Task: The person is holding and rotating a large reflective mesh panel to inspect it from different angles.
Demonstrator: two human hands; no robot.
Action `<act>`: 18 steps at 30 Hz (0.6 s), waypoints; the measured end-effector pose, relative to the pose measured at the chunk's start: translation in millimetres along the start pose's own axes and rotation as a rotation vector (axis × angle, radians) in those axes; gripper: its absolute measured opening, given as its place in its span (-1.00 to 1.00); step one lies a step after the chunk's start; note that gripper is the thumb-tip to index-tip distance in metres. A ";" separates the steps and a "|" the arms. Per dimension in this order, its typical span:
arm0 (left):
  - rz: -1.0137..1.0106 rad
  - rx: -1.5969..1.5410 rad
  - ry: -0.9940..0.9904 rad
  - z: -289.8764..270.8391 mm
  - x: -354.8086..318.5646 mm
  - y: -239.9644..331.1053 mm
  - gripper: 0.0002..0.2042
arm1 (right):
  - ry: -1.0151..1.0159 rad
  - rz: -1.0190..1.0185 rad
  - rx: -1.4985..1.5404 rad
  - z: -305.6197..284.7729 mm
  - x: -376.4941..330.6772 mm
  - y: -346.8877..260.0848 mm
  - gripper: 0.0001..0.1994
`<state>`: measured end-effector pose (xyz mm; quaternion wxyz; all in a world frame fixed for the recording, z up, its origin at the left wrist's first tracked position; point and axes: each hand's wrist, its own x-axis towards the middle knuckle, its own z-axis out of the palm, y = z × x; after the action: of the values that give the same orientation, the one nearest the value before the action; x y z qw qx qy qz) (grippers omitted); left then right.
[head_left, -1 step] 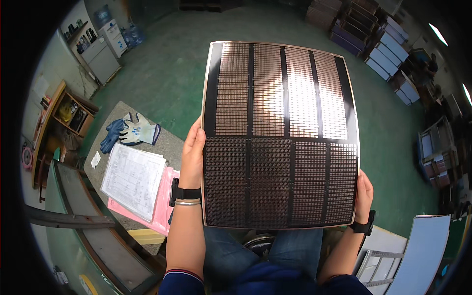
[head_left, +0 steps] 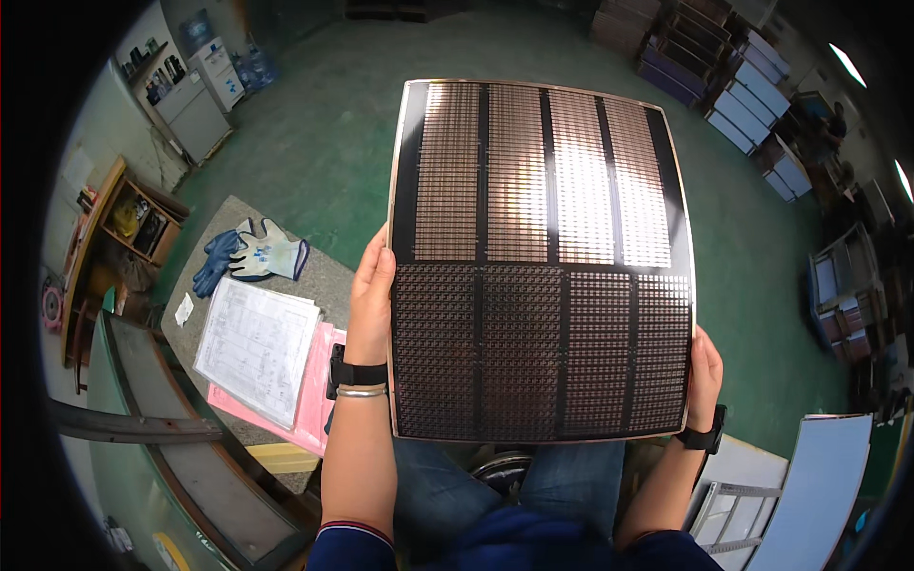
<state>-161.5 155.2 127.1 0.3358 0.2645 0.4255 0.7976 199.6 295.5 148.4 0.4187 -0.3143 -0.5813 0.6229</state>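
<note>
A large, thin circuit board panel (head_left: 524, 352) is held up in front of me, tilted so that its patterned face shows. Copper-coloured grids fill it in eight blocks divided by dark strips, and light glares off its upper right part. My left hand (head_left: 371, 290) grips the left edge with the thumb on the front. Lower down, on the opposite edge, my right hand (head_left: 705, 376) is closed round the rim. The fingers behind the board are hidden. My lap shows below it.
At left, a speckled tabletop (head_left: 205, 262) bears work gloves (head_left: 267, 252), printed sheets (head_left: 257, 347) and pink sheets (head_left: 309, 419). A metal bar (head_left: 143, 426) juts in near my left arm. A pale blue board (head_left: 819, 485) and a metal frame (head_left: 747, 509) stand at lower right. Stacked boxes (head_left: 747, 114) line the far right.
</note>
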 end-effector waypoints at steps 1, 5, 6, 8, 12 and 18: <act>-0.009 -0.038 0.009 0.3 2.0 0.8 -0.56 | 0.007 -0.013 0.003 2.4 2.5 -0.4 -0.58; -0.043 -0.063 0.002 -3.0 4.1 0.7 -0.59 | 0.061 -0.036 0.075 18.9 7.3 -4.5 -0.56; -0.054 -0.051 0.003 -5.3 4.3 0.1 -0.59 | 0.068 -0.036 0.072 26.2 8.7 -5.8 -0.56; -0.067 -0.020 0.006 -10.1 5.3 -2.8 -0.58 | 0.269 0.027 0.122 37.0 9.0 -9.2 -0.54; -0.012 0.224 -0.005 -13.4 6.0 -2.0 -0.57 | 0.182 0.052 0.054 12.8 7.8 4.6 -0.53; -0.065 0.150 0.011 -8.4 7.0 -4.7 -0.58 | 0.196 0.051 0.077 9.0 7.9 8.4 -0.56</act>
<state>-170.5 158.3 119.8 0.3382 0.2705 0.4943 0.7537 186.8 298.6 142.0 0.4695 -0.3720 -0.5050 0.6214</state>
